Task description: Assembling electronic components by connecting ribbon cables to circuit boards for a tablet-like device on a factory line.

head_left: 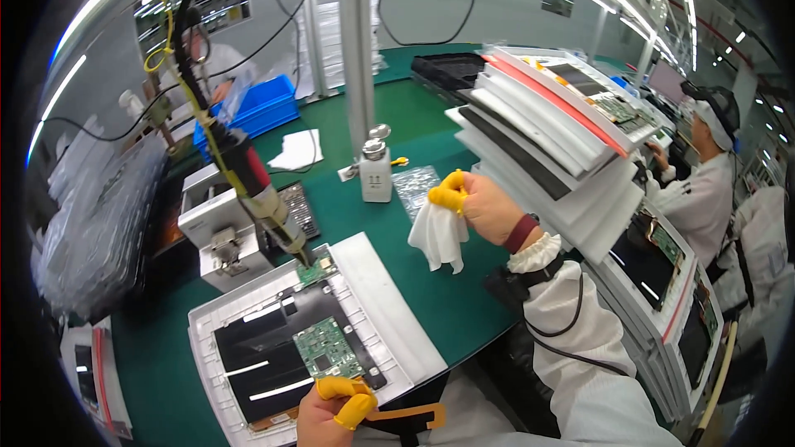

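A blue bin (272, 118) stands left of a metal post (358, 50), with a co-worker (701, 186) at right.

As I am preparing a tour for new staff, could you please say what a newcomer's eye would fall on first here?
Probably the yellow finger covers on both hands: the right hand pinches a white cloth near the centre, the left hand is at the lower edge of the white panel. Next might come the tall stack of white and dark sheets on the right, or the dark tool slanting down from the upper left.
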The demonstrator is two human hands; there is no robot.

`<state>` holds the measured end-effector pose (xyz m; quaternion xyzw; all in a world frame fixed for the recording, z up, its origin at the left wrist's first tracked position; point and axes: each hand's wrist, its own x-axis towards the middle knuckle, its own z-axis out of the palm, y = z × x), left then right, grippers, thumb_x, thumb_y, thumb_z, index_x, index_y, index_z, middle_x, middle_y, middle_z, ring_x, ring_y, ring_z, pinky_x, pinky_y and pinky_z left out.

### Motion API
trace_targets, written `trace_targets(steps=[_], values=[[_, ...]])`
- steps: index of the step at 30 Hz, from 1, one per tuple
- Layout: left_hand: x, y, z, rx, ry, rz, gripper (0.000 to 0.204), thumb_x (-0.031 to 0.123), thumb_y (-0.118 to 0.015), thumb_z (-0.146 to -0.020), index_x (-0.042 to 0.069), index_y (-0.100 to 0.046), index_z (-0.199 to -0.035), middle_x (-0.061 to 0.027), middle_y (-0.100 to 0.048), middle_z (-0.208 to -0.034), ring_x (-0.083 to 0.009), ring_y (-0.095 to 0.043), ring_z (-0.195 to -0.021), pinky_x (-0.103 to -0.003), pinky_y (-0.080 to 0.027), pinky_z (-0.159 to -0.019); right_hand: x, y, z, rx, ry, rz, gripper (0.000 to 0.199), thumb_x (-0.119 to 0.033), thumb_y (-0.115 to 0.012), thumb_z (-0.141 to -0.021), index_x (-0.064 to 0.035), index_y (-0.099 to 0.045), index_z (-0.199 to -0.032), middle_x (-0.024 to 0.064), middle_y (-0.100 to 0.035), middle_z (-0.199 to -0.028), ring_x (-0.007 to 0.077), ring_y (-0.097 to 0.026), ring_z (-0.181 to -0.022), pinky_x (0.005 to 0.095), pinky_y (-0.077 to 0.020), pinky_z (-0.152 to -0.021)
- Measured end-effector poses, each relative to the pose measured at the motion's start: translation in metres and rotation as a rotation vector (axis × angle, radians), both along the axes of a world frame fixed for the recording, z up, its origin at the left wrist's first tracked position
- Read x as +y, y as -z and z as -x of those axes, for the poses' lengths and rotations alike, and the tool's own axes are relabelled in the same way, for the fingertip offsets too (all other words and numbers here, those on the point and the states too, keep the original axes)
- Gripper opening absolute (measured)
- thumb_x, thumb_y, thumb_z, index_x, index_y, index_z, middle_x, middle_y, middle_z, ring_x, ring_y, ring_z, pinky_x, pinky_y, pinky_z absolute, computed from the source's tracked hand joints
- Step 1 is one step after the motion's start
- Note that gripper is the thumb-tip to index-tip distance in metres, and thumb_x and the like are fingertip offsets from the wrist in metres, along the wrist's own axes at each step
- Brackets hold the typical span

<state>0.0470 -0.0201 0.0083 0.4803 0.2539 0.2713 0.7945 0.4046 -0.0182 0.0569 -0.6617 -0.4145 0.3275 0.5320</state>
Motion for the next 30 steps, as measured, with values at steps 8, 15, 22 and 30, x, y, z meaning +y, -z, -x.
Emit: trace_targets(steps=[8,15,22,30], values=[[-0.003,-0.004,0.016,-0.015,-0.049,0.041,0.012,0.003,-0.063,-0.09,0.004,-0.056,-0.1,-0.0064,-0.062,-0.089,-0.0137,-0.058,-0.076,-0.026,-0.046,-0.071,0.035,0.021,-0.017,0.494,-0.07,-0.156,0.028,-0.027,-0.058,-0.096,-0.0023,-0.056,-0.11,0.0066,-0.061,-0.101,0.0162,-0.06,-0.091,0.0319,-0.05,-0.085],[0.0,-0.009,0.019,-0.01,-0.069,0.026,0.01,0.004,-0.062,-0.091,0.005,-0.057,-0.1,-0.0057,-0.062,-0.09,-0.0128,-0.057,-0.076,-0.024,-0.046,-0.07,0.086,0.023,-0.034,0.381,0.144,-0.484,0.025,-0.026,-0.063,-0.093,-0.0044,-0.059,-0.104,0.0011,-0.062,-0.091,0.011,-0.059,-0.08,0.0265,-0.0476,-0.076],[0.003,-0.006,0.025,-0.006,-0.101,0.048,0.009,0.004,-0.06,-0.092,0.004,-0.056,-0.1,-0.0066,-0.063,-0.089,-0.0127,-0.058,-0.076,-0.024,-0.047,-0.069,0.098,0.009,-0.014,0.715,0.119,-0.667,0.023,-0.026,-0.062,-0.093,-0.0063,-0.056,-0.105,0.0044,-0.063,-0.092,0.0137,-0.06,-0.082,0.0307,-0.0496,-0.073],[0.006,-0.006,0.023,0.043,-0.087,0.044,0.007,0.004,-0.059,-0.092,0.004,-0.056,-0.099,-0.0069,-0.062,-0.087,-0.0132,-0.059,-0.075,-0.025,-0.048,-0.069,0.113,0.006,-0.013,-0.486,0.196,-0.296,0.01,-0.009,-0.059,-0.089,-0.002,-0.062,-0.095,0.01,-0.065,-0.083,0.0219,-0.062,-0.072,0.0323,-0.0512,-0.069]])
